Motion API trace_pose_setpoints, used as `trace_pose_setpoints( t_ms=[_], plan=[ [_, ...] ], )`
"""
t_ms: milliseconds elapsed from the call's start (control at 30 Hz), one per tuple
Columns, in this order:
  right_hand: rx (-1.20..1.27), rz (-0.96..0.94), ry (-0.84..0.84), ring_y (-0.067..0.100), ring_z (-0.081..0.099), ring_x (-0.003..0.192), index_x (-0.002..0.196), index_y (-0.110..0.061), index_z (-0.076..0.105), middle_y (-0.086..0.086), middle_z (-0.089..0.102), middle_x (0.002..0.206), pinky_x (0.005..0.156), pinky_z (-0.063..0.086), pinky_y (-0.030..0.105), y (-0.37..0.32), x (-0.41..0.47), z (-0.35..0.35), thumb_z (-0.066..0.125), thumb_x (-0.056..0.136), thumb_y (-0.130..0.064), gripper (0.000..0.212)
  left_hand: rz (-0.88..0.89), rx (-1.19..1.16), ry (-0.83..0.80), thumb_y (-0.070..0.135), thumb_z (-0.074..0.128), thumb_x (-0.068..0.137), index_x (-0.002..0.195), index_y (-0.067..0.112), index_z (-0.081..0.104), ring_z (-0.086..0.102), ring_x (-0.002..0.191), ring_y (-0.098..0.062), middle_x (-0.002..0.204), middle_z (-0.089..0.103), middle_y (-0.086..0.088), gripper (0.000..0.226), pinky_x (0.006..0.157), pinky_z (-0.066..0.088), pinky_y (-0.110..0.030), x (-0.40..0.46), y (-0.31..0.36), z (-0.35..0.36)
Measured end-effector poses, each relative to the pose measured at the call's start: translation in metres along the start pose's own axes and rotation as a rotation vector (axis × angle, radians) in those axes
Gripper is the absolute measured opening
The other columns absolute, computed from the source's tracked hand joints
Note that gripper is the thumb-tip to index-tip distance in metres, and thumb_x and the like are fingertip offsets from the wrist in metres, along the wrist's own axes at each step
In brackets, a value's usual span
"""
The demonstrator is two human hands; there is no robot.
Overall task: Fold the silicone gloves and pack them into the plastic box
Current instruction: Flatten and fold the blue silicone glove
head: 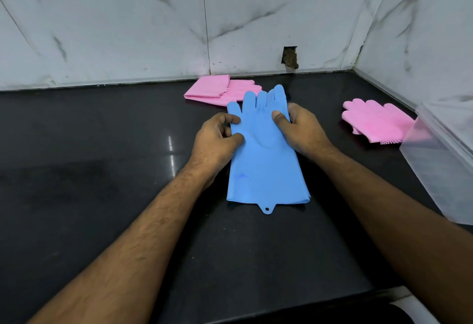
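Note:
A blue silicone glove [266,167] lies flat on the black counter [102,170], fingers pointing to the wall, cuff with a hanging tab toward me. My left hand [217,141] pinches its left edge by the thumb part. My right hand [299,129] grips its right edge, thumb on top of the palm area. A pink glove [217,89] lies folded behind the blue one. Another pink glove [376,121] lies at the right, partly behind the clear plastic box [445,170].
Marble walls close the counter at the back and right, meeting in a corner. A broken hole [290,57] shows in the back wall. The counter's front edge [307,305] runs at the bottom right.

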State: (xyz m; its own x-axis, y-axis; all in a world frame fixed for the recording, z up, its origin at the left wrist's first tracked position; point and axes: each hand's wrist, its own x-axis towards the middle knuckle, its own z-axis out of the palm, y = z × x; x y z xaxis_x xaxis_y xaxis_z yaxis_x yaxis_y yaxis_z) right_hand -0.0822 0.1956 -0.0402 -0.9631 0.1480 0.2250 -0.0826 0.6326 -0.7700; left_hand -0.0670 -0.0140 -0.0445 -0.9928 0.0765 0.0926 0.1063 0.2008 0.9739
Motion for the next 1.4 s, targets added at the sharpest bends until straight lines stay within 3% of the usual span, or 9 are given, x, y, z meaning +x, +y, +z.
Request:
trace_pose_setpoints(
  t_ms=[100, 233, 333, 500, 633, 767, 900, 1233, 1400],
  plan=[
    [0.030, 0.014, 0.002, 0.012, 0.068, 0.090, 0.103, -0.018, 0.063, -0.006, 0.071, 0.100, 0.075, 0.055, 0.033, 0.001, -0.001, 0.003, 0.053, 0.099, -0.042, 0.026, 0.059, 0.016, 0.023, 0.007, 0.069, 0.089, 0.112, 0.022, 0.070, 0.062, 0.071, -0.013, 0.073, 0.060, 0.007, 0.027, 0.075, 0.058, -0.035, -0.004, -0.001, -0.004],
    [0.110, 0.086, 0.000, 0.021, 0.071, 0.092, 0.103, -0.013, 0.064, 0.002, 0.073, 0.102, 0.077, 0.057, 0.038, 0.001, 0.007, 0.001, 0.057, 0.094, -0.030, 0.021, 0.034, -0.128, -0.088, 0.009, 0.072, 0.093, 0.118, 0.023, 0.067, 0.074, 0.083, -0.017, 0.099, 0.071, -0.003, 0.029, 0.071, 0.063, -0.035, -0.011, 0.001, -0.003],
    [0.106, 0.217, -0.004, 0.025, 0.069, 0.078, 0.092, -0.009, 0.063, 0.004, 0.073, 0.090, 0.057, 0.051, 0.028, 0.002, 0.021, -0.012, 0.056, 0.086, -0.028, 0.021, -0.019, -0.172, -0.200, 0.009, 0.074, 0.092, 0.126, 0.028, 0.060, 0.074, 0.074, -0.021, 0.112, 0.069, -0.005, 0.041, 0.042, 0.051, -0.030, -0.016, 0.002, 0.006],
    [-0.163, 0.324, -0.131, 0.015, 0.065, 0.059, 0.113, -0.009, 0.048, 0.002, 0.064, 0.090, 0.031, 0.038, 0.016, 0.014, 0.027, -0.046, 0.063, 0.093, -0.043, 0.042, -0.091, -0.121, -0.368, 0.012, 0.080, 0.089, 0.135, 0.025, 0.055, 0.056, 0.045, -0.006, 0.111, 0.063, -0.016, 0.054, 0.035, 0.037, -0.019, -0.017, 0.004, 0.017],
    [-0.335, 0.111, -0.138, 0.017, 0.069, 0.060, 0.122, -0.018, 0.041, 0.000, 0.064, 0.091, 0.042, 0.048, 0.026, 0.012, 0.028, -0.056, 0.061, 0.097, -0.048, 0.044, -0.161, -0.208, -0.330, 0.000, 0.073, 0.091, 0.132, 0.013, 0.057, 0.057, 0.044, -0.008, 0.095, 0.066, -0.029, 0.046, 0.031, 0.033, -0.018, -0.013, 0.009, 0.015],
    [-0.430, -0.105, -0.130, 0.020, 0.057, 0.090, 0.131, -0.014, 0.051, 0.000, 0.056, 0.102, 0.074, 0.040, 0.029, 0.012, 0.029, -0.060, 0.068, 0.097, -0.033, 0.042, -0.183, -0.136, -0.347, -0.003, 0.065, 0.096, 0.122, 0.005, 0.064, 0.055, 0.047, -0.017, 0.074, 0.065, -0.018, 0.028, 0.030, 0.034, -0.020, -0.012, 0.012, 0.011],
    [-0.430, -0.102, -0.124, 0.017, 0.055, 0.087, 0.123, -0.015, 0.060, 0.000, 0.056, 0.102, 0.077, 0.038, 0.026, 0.018, 0.028, -0.055, 0.073, 0.093, -0.024, 0.033, -0.200, -0.092, -0.451, 0.000, 0.063, 0.099, 0.117, 0.001, 0.065, 0.064, 0.052, -0.020, 0.065, 0.069, -0.009, 0.019, 0.033, 0.044, -0.022, -0.015, 0.016, 0.008],
    [-0.411, -0.202, 0.011, 0.020, 0.061, 0.090, 0.116, -0.017, 0.071, 0.004, 0.059, 0.107, 0.087, 0.048, 0.029, 0.005, 0.028, -0.064, 0.068, 0.096, -0.020, 0.020, -0.285, -0.106, -0.988, 0.022, 0.067, 0.099, 0.136, 0.015, 0.065, 0.080, 0.089, -0.027, 0.092, 0.080, -0.010, 0.037, 0.055, 0.062, -0.025, -0.025, 0.031, -0.008],
    [-0.297, -0.389, -0.185, 0.022, 0.064, 0.086, 0.106, -0.016, 0.073, -0.002, 0.066, 0.101, 0.078, 0.050, 0.028, 0.000, 0.017, -0.068, 0.070, 0.097, -0.022, 0.012, -0.274, -0.275, -0.898, 0.028, 0.065, 0.096, 0.128, -0.001, 0.068, 0.079, 0.098, -0.030, 0.106, 0.078, -0.020, 0.043, 0.063, 0.065, -0.029, -0.026, 0.022, 0.000]
  ],
)
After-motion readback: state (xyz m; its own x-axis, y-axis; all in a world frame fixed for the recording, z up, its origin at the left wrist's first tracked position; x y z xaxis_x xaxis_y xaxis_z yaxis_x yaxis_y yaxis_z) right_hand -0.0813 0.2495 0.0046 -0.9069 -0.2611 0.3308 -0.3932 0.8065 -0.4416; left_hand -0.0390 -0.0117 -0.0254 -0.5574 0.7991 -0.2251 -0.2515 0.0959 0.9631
